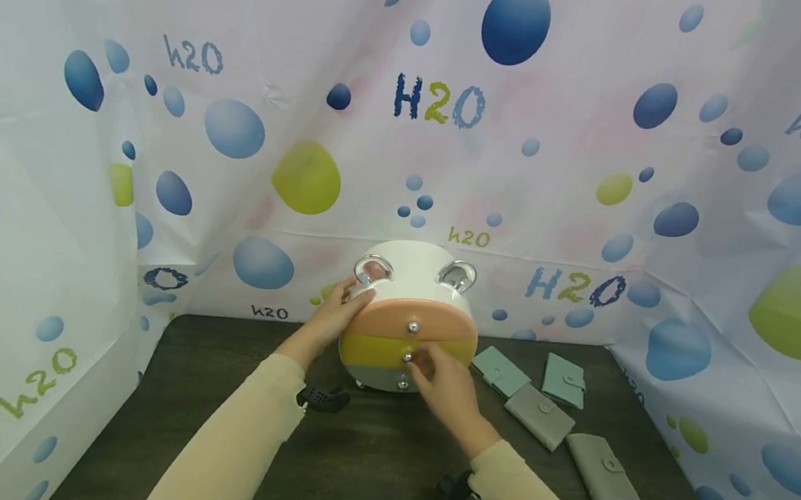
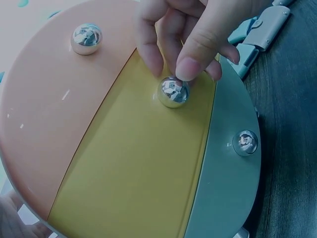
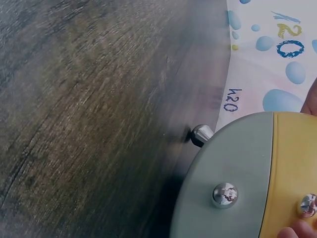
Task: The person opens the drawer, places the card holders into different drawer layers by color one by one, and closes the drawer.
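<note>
A round drawer cabinet (image 1: 417, 265) with a white body stands on the table. Its front has an orange drawer (image 2: 64, 99), a yellow drawer (image 2: 133, 163) and a grey-green drawer (image 3: 228, 158), each with a shiny knob; all three fronts sit flush. Two silver loops rise from its top. My left hand (image 1: 329, 318) rests against the cabinet's left side, its thumb near the front rim. My right hand (image 1: 446, 382) is at the yellow drawer's knob (image 2: 173, 92), the thumb tip at its edge and the other fingers loosely bent beside it. The knob's face stays visible.
Right of the cabinet lie two mint card wallets (image 1: 501, 371) and two grey ones (image 1: 602, 471), each with a snap strap. The dark wooden table (image 1: 357, 478) is bordered by a white printed curtain (image 1: 367, 29) at the back and sides.
</note>
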The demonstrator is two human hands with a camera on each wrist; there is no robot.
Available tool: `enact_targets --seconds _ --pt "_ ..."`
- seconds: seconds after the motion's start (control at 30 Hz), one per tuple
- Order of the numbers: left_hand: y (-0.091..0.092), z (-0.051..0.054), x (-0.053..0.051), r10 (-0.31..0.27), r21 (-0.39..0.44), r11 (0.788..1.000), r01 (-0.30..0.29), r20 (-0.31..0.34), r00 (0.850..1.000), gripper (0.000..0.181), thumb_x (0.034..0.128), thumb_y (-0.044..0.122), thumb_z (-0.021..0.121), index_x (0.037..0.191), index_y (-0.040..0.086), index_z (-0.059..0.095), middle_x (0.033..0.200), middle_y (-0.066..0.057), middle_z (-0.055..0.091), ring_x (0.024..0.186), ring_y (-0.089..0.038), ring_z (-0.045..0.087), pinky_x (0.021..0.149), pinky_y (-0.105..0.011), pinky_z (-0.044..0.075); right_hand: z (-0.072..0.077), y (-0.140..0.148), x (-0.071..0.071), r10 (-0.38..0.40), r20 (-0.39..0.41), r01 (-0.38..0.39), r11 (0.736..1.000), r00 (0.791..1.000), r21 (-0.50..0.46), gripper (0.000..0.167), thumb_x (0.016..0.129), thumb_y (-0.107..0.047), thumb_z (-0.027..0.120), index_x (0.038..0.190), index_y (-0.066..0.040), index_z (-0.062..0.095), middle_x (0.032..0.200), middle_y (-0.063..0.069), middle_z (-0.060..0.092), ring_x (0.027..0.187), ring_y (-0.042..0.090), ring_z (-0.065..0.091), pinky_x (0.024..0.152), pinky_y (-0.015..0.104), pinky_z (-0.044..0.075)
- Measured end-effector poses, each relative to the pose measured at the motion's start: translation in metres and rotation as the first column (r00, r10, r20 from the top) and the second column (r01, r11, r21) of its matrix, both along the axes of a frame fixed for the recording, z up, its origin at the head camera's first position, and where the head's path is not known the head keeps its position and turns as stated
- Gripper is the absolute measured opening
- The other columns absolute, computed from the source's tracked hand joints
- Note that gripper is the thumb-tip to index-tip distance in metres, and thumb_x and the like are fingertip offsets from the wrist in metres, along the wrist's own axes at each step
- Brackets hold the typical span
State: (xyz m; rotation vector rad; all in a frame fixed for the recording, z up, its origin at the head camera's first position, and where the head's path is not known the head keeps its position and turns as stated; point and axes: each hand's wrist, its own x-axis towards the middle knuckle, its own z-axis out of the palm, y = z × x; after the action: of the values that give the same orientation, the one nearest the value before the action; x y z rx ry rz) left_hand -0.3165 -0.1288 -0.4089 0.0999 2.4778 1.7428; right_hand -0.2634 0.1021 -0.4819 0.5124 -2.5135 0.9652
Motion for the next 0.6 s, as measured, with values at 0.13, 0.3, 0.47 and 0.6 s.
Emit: enact_targets --seconds 0.13,0.3,0.47,0.6 --pt "0.0001 -0.0007 0.0002 -0.001 0.000 1.000 0.001 -0.007 1.000 0.089 0.0953 0.063 0.052 0.160 0.015 0.016 0.163 -0.020 0.017 0.150 -0.038 0.017 0.119 -0.056 0.021 -0.0028 -0.0018 -0.0009 -0.020 -0.008 0.020 1.000 1.000 0.016 0.017 0.090 -0.021 0.076 0.104 -0.018 0.066 0.091 -0.008 0.071 0.076 0.007 0.065 0.070 0.028 0.054" --pt "-0.0002 -0.0018 0.0002 -0.003 -0.003 1.000 0.003 -0.018 1.000 0.089 0.0958 0.062 0.052 0.161 0.014 0.016 0.163 -0.021 0.017 0.150 -0.038 0.016 0.119 -0.056 0.021 -0.0029 -0.0041 -0.0005 -0.022 -0.013 0.022 1.000 1.000 0.013 0.017 0.090 -0.022 0.076 0.103 -0.018 0.066 0.089 -0.007 0.071 0.075 0.007 0.066 0.069 0.029 0.055" --pt "-0.0002 -0.0025 0.0003 -0.005 0.003 1.000 0.005 -0.032 0.999 0.088 0.0962 0.060 0.053 0.160 0.013 0.016 0.163 -0.022 0.017 0.150 -0.038 0.016 0.119 -0.056 0.020 -0.0032 -0.0072 -0.0004 -0.033 -0.006 0.033 0.999 0.999 0.035 0.017 0.091 -0.024 0.076 0.103 -0.018 0.065 0.087 -0.007 0.071 0.074 0.007 0.066 0.067 0.029 0.054" --pt "0.0000 -0.0017 0.0012 -0.005 0.006 1.000 0.005 -0.034 0.999 0.087 0.0965 0.060 0.053 0.160 0.012 0.017 0.163 -0.022 0.017 0.150 -0.039 0.016 0.119 -0.057 0.019 -0.0038 -0.0097 -0.0007 -0.038 -0.021 0.039 0.998 0.999 0.047 0.018 0.090 -0.023 0.077 0.101 -0.017 0.064 0.085 -0.006 0.070 0.072 0.007 0.065 0.064 0.027 0.053"
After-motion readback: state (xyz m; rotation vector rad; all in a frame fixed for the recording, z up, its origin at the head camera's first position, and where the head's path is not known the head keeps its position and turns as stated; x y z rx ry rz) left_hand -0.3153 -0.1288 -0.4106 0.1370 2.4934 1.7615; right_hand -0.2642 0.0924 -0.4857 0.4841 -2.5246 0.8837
